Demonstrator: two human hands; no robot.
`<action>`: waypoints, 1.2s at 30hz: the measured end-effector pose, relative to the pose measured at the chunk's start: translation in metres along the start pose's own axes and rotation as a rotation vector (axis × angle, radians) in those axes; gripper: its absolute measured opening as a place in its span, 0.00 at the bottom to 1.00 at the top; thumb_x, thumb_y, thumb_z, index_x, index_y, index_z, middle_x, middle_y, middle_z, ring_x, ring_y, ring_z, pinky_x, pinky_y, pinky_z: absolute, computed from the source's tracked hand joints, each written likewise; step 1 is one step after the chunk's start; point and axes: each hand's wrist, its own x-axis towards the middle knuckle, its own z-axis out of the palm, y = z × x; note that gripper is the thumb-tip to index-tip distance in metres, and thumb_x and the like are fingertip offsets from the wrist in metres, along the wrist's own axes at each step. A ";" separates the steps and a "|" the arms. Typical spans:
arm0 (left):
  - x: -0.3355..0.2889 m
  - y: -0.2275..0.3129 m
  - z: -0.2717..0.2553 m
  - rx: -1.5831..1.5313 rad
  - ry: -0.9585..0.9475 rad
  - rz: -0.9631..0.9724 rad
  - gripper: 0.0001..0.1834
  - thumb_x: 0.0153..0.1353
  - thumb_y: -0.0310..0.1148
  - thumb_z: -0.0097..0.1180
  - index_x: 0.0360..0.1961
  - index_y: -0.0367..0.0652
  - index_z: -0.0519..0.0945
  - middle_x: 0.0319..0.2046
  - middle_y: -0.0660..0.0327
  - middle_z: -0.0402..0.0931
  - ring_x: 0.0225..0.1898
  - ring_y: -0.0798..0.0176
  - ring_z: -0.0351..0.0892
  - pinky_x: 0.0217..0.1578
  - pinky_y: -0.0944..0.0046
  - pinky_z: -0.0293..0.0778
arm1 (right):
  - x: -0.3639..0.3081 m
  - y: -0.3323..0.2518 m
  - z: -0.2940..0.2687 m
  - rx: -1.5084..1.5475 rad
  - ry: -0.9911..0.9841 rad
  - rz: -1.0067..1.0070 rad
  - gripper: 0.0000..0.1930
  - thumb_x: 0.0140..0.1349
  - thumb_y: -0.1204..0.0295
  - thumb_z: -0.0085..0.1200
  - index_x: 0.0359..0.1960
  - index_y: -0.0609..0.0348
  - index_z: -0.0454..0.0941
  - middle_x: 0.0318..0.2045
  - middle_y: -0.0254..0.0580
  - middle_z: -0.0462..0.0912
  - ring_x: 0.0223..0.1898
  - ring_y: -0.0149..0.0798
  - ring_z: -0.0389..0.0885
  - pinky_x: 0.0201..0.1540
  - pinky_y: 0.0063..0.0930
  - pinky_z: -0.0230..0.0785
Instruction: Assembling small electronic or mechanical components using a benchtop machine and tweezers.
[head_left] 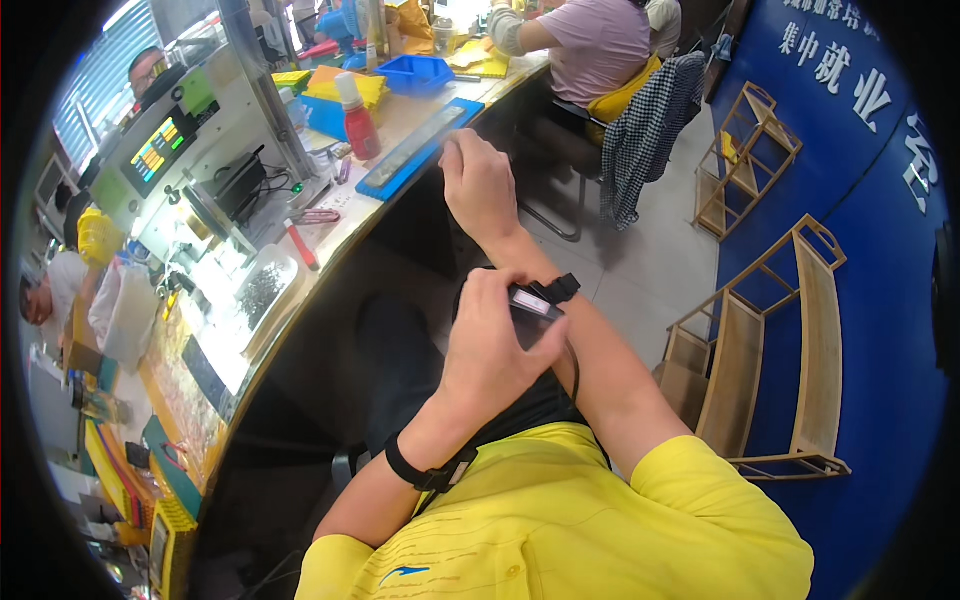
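My left hand (490,340) is closed around a small dark box-shaped device (535,303) with a pale label, its thumb and fingers on opposite sides. The device sits against my right wrist at a black strap (556,289), and a thin dark cord hangs beside it. My right hand (480,185) is curled into a loose fist just off the bench edge, with nothing visible in it. Close by its knuckles lies a blue tray (440,132) holding a long greyish strip. A black band with a buckle (430,468) circles my left wrist.
On the curved bench stand a red bottle with a white cap (362,130), a blue bin (413,72), a red-handled tool (301,245), a tray of small dark parts (268,290) and a machine with a screen (160,150). Wooden racks (735,370) stand right; a seated person is ahead.
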 end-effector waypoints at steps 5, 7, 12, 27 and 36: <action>0.006 0.014 0.000 0.099 -0.012 0.163 0.37 0.53 0.30 0.76 0.62 0.33 0.71 0.49 0.45 0.73 0.51 0.41 0.75 0.53 0.54 0.75 | -0.009 -0.002 -0.002 -0.248 -0.027 -0.226 0.04 0.69 0.72 0.56 0.42 0.57 0.80 0.32 0.43 0.83 0.37 0.53 0.82 0.45 0.52 0.70; 0.000 0.016 -0.003 0.102 -0.062 0.179 0.39 0.54 0.30 0.75 0.64 0.33 0.69 0.50 0.44 0.73 0.52 0.41 0.75 0.55 0.53 0.74 | -0.009 -0.006 -0.004 -0.269 -0.046 -0.277 0.07 0.72 0.69 0.55 0.43 0.59 0.80 0.33 0.40 0.83 0.35 0.46 0.82 0.44 0.46 0.72; -0.019 -0.011 -0.028 -0.286 -0.065 -0.294 0.37 0.69 0.31 0.65 0.73 0.36 0.62 0.58 0.52 0.71 0.60 0.56 0.72 0.60 0.57 0.71 | 0.005 -0.022 -0.038 0.900 -0.126 0.571 0.14 0.79 0.61 0.51 0.47 0.61 0.80 0.32 0.36 0.80 0.35 0.35 0.78 0.44 0.37 0.71; -0.035 -0.041 -0.004 -1.323 -0.545 -0.442 0.31 0.80 0.41 0.54 0.76 0.37 0.63 0.70 0.55 0.71 0.73 0.59 0.68 0.73 0.57 0.63 | 0.019 -0.096 -0.042 2.247 -0.429 0.795 0.18 0.80 0.54 0.49 0.49 0.59 0.76 0.24 0.31 0.70 0.21 0.27 0.63 0.28 0.25 0.59; -0.140 -0.057 -0.190 -0.125 -0.241 -0.738 0.22 0.75 0.31 0.60 0.66 0.34 0.75 0.61 0.46 0.80 0.62 0.54 0.82 0.62 0.59 0.76 | -0.050 -0.010 -0.190 -0.171 -1.119 0.369 0.15 0.71 0.64 0.60 0.52 0.62 0.82 0.31 0.58 0.86 0.34 0.59 0.86 0.39 0.45 0.76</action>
